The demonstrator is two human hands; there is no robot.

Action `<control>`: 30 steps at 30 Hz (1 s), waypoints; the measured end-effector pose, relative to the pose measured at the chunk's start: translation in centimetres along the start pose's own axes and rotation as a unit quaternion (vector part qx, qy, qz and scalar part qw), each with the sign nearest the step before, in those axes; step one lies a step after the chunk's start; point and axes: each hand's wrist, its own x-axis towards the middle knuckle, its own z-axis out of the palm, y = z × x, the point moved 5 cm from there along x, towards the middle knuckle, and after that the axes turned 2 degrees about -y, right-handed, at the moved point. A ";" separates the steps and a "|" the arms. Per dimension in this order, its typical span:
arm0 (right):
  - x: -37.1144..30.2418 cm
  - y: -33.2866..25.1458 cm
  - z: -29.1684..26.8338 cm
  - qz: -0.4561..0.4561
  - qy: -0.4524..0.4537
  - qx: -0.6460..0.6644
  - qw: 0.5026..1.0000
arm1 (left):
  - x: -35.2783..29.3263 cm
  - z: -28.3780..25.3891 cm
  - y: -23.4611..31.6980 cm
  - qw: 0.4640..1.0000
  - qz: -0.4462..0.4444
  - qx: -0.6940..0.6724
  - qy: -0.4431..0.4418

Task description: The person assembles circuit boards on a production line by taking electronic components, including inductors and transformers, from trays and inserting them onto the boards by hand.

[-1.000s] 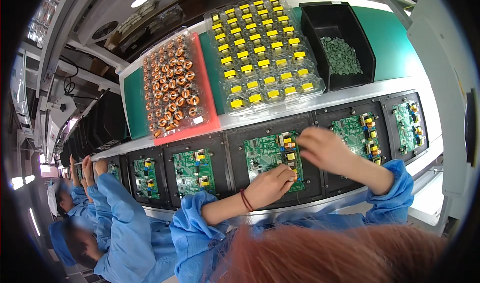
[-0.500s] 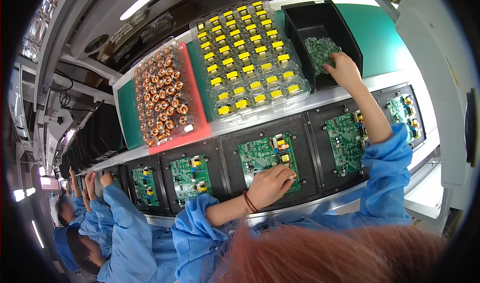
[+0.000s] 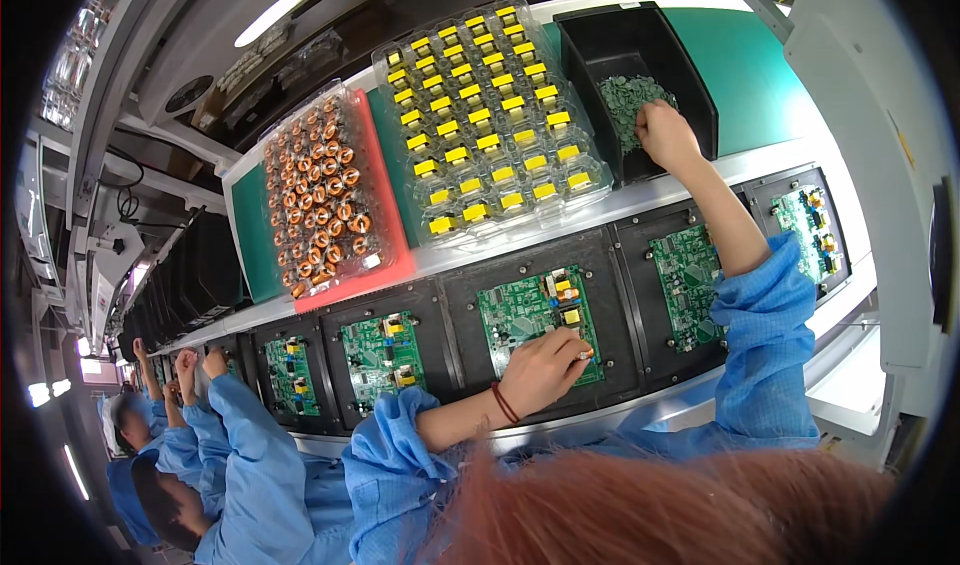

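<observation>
My left hand [image 3: 545, 370] is curled over the lower right of a green circuit board [image 3: 510, 317]. Its fingers are closed around something small and pale, mostly hidden, beside the board's yellow and orange parts. Up at the right, my right hand [image 3: 670, 137] reaches into a black bin [image 3: 610, 40]. The fingertips there are drawn together against a heap of small flat green pieces [image 3: 625, 95]; what they pinch does not show. The board sits in a black carrier plate [image 3: 620, 365] on the line in front of me.
Behind the line stand a clear tray of yellow-topped components [image 3: 480, 115] and a clear tray of copper coils [image 3: 320, 185] on a red sheet [image 3: 385, 185]. More boards [image 3: 383, 353] sit in carriers on both sides. Co-workers in blue sleeves [image 3: 250, 435] work at the left.
My right hand has shifted slightly left and up within the bin, and its fingers have come together. My left hand stays almost still over the board. The view has shifted slightly.
</observation>
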 end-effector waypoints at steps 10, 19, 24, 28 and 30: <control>-0.2 -0.5 0.2 -0.038 -0.001 -0.043 0.998 | 0.6 0.3 0.6 0.999 0.016 0.044 -0.020; -1.3 -1.8 -2.4 -0.033 0.044 -0.008 0.998 | 1.3 0.8 1.2 0.995 0.039 0.077 -0.052; -1.4 -2.2 -4.7 -0.036 0.152 0.058 0.986 | 1.8 -1.5 2.1 0.996 0.044 0.056 -0.044; -2.0 -1.9 -5.3 -0.037 0.128 0.180 0.975 | 2.0 -7.3 0.6 0.999 -0.032 0.031 0.013; -3.4 -2.8 -6.1 -0.041 0.120 0.201 0.971 | 1.6 -10.4 -2.2 0.989 -0.067 0.108 0.075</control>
